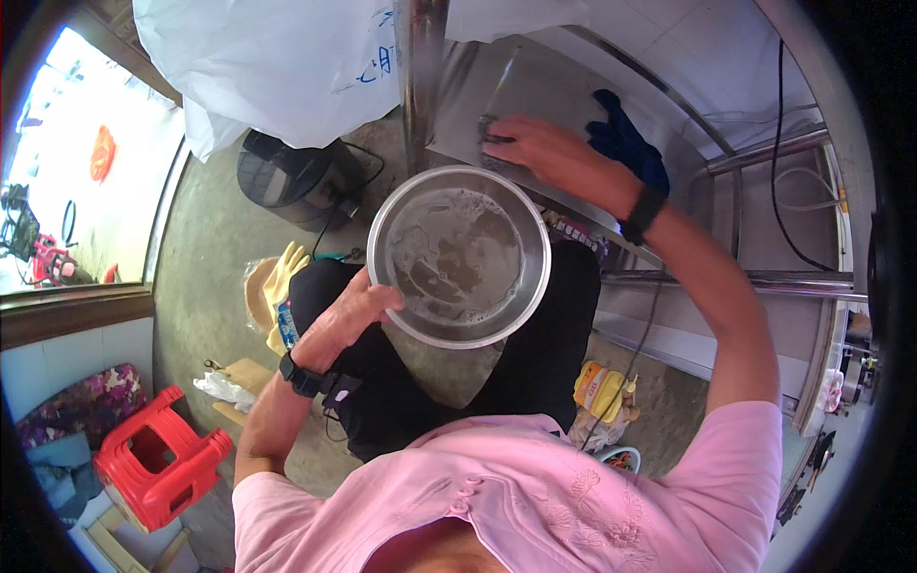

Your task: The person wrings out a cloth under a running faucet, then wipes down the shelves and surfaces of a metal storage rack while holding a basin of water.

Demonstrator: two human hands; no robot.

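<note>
A round stainless steel basin [534,261] is above my knees, with murky, sudsy water [466,258] in it. My left hand [362,304] grips its left rim, thumb over the edge. Beyond the basin, my right hand [534,147] presses a dark grey scouring pad [491,136] on a stainless steel shelf [516,82]. The pad is blurred and partly hidden by the fingers. Behind my right forearm, a dark blue cloth or glove [623,140] lies on the shelf.
A metal post [423,93] rises just past the basin. White plastic sheeting [279,64] bearing writing hangs at upper left, above a black appliance [290,183]. Yellow rubber gloves [278,286] lie left of my knee. A red plastic stool [161,458] and a yellow bottle [600,390] flank me.
</note>
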